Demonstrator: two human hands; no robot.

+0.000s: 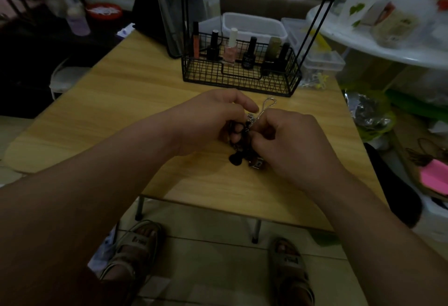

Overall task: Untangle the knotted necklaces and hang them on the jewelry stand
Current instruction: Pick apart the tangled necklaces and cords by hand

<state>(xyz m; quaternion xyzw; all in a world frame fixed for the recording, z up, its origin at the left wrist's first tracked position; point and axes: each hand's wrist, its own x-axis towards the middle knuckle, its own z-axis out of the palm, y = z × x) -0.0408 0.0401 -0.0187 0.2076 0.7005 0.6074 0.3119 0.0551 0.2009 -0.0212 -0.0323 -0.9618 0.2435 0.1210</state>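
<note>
A knotted bundle of necklaces hangs between both hands just above the wooden table: dark cords with a black tassel and a small pendant below, and a thin silver chain looping up behind. My left hand pinches the bundle from the left with curled fingers. My right hand pinches it from the right. The knot itself is mostly hidden by my fingers. The jewelry stand, thin black rods over a black wire basket, rises at the table's far side.
Several nail polish bottles stand in the wire basket. Clear plastic boxes sit behind it. A cluttered white round table is at the right, bags and boxes lie on the floor to the right, and dark furniture stands at the left.
</note>
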